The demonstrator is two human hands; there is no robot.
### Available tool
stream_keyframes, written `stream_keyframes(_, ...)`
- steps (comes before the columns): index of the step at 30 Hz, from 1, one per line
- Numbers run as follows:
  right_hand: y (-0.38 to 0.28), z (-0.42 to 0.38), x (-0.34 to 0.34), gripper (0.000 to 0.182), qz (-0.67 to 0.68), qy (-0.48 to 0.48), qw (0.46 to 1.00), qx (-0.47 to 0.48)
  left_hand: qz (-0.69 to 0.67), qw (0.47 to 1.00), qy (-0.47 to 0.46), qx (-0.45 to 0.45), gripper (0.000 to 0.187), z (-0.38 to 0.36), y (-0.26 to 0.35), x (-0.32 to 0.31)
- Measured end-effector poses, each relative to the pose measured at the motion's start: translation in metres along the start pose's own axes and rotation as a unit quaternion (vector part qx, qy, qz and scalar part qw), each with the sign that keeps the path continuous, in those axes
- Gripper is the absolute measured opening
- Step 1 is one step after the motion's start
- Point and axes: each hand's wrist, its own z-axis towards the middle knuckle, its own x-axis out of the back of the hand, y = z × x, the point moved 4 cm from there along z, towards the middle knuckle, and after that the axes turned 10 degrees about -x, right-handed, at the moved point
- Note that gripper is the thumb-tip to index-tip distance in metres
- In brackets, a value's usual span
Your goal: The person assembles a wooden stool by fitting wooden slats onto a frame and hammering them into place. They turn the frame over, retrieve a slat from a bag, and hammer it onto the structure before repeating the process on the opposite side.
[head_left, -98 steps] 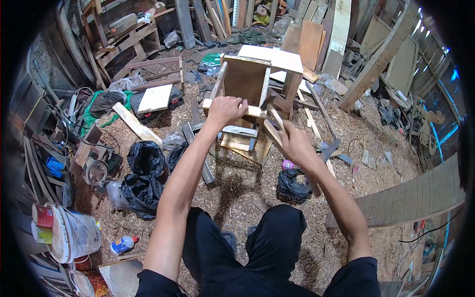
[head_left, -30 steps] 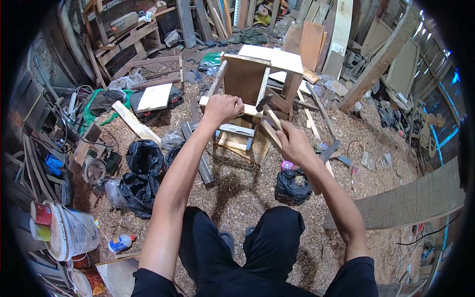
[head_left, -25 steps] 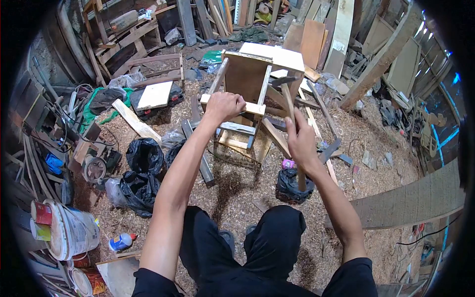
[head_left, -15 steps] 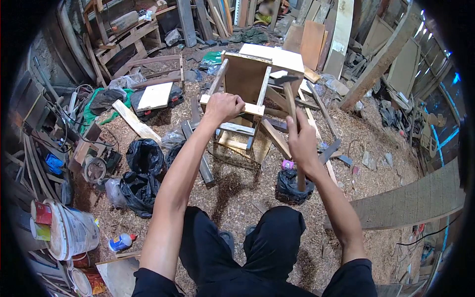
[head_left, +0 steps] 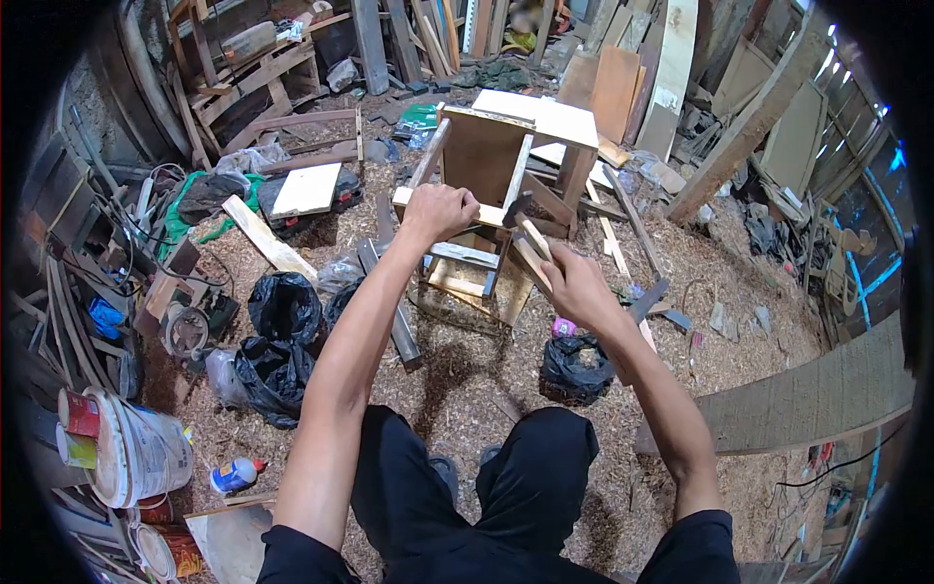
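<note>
A small wooden cabinet frame (head_left: 484,161) with a white top panel stands ahead of me on the floor. My left hand (head_left: 441,210) is closed over the pale front rail (head_left: 492,213) of this frame; its fingertips are partly hidden. In my right hand (head_left: 576,283) is a hammer (head_left: 532,232), gripped by its wooden handle. The dark hammer head is at the right end of the rail, touching it or very close. Below the rail, a lower crosspiece (head_left: 465,254) joins the legs.
Black plastic bags (head_left: 275,375) stand left of my legs, and another bag (head_left: 576,368) is on the right. A white bucket (head_left: 146,453) and a glue bottle (head_left: 236,475) sit at lower left. Planks (head_left: 265,238) and shavings cover the floor; a wide curved board (head_left: 798,394) juts in from the right.
The hammer has swung down and left, from raised upright to the rail's right end. My right hand has lowered and tilted with it. My left hand stays on the rail.
</note>
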Motion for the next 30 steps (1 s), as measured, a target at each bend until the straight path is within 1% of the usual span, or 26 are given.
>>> stream_keyframes(1,-0.008,0.001,0.009,0.035,0.0,0.0,1.0,0.0,-0.01,1.0,0.007,0.003,0.034,0.001,0.002,0.003)
stream_keyframes(3,-0.023,0.002,0.031,0.039,0.123,0.017,0.986,-0.114,-0.02,1.0,0.012,0.008,0.035,0.0,0.003,0.005)
stream_keyframes(4,-0.035,0.003,0.046,0.04,0.137,-0.019,0.968,-0.209,-0.011,1.0,0.006,0.006,0.036,0.001,0.001,0.004)
stream_keyframes(5,-0.038,0.007,0.053,0.039,0.116,0.031,0.982,-0.145,-0.003,1.0,-0.002,0.003,0.037,-0.001,0.002,0.002)
stream_keyframes(7,-0.036,0.017,0.056,0.038,0.114,0.069,0.985,-0.108,-0.013,1.0,-0.001,0.006,0.038,-0.001,0.002,0.003)
stream_keyframes(8,-0.035,0.023,0.056,0.038,0.115,0.068,0.985,-0.109,-0.021,1.0,0.001,0.008,0.038,-0.001,0.003,0.004)
stream_keyframes(10,-0.039,0.036,0.056,0.034,0.076,0.061,0.995,-0.037,-0.021,1.0,-0.002,0.006,0.039,-0.001,0.004,0.003)
stream_keyframes(11,-0.039,0.043,0.057,0.034,0.076,0.06,0.995,-0.035,-0.02,1.0,-0.004,0.004,0.04,-0.001,0.003,0.003)
stream_keyframes(13,-0.035,0.058,0.049,0.034,-0.012,-0.052,0.992,-0.112,-0.016,1.0,0.006,0.006,0.04,-0.002,0.003,0.005)
stream_keyframes(14,-0.03,0.065,0.047,0.034,-0.063,-0.089,0.987,-0.115,-0.015,1.0,0.015,0.004,0.041,-0.002,0.003,0.006)
stream_keyframes(15,-0.025,0.073,0.05,0.034,-0.064,-0.091,0.987,-0.114,-0.015,1.0,0.015,0.007,0.041,-0.002,0.002,0.006)
stream_keyframes(17,-0.013,0.091,0.052,0.033,-0.176,-0.154,0.969,-0.079,-0.017,1.0,0.001,0.013,0.044,-0.002,0.0,0.006)
stream_keyframes(18,0.0,0.103,0.052,0.032,-0.147,-0.138,0.978,-0.046,-0.017,1.0,0.001,0.018,0.044,-0.002,0.0,0.006)
stream_keyframes(19,0.001,0.112,0.058,0.034,-0.126,-0.187,0.97,-0.093,-0.029,0.999,0.006,0.035,0.045,-0.002,-0.001,0.006)
stream_keyframes(21,0.008,0.129,0.062,0.037,-0.135,-0.163,0.976,-0.046,-0.043,0.998,0.01,0.055,0.047,0.0,0.0,0.006)
stream_keyframes(22,0.01,0.138,0.063,0.037,-0.136,-0.165,0.976,-0.044,-0.04,0.997,0.005,0.066,0.049,0.001,-0.001,0.005)
stream_keyframes(23,0.012,0.145,0.063,0.039,-0.137,-0.188,0.972,-0.03,-0.038,0.996,-0.002,0.077,0.051,0.001,-0.001,0.005)
stream_keyframes(24,0.012,0.151,0.061,0.04,-0.136,-0.211,0.968,-0.016,-0.037,0.996,-0.004,0.08,0.051,0.001,-0.001,0.004)
stream_keyframes(26,0.011,0.165,0.063,0.039,-0.134,-0.204,0.97,0.0,-0.015,0.997,-0.038,0.068,0.053,0.002,-0.001,0.0)
stream_keyframes(28,0.005,0.173,0.065,0.039,-0.105,-0.203,0.973,0.007,-0.005,0.997,-0.034,0.066,0.054,0.002,0.0,0.002)
stream_keyframes(29,0.013,0.179,0.062,0.039,-0.105,-0.205,0.973,0.009,0.005,0.998,-0.026,0.063,0.054,0.003,0.001,0.004)
stream_keyframes(30,0.016,0.181,0.056,0.04,-0.147,-0.245,0.957,0.05,0.007,0.997,-0.026,0.065,0.054,0.003,0.0,0.003)
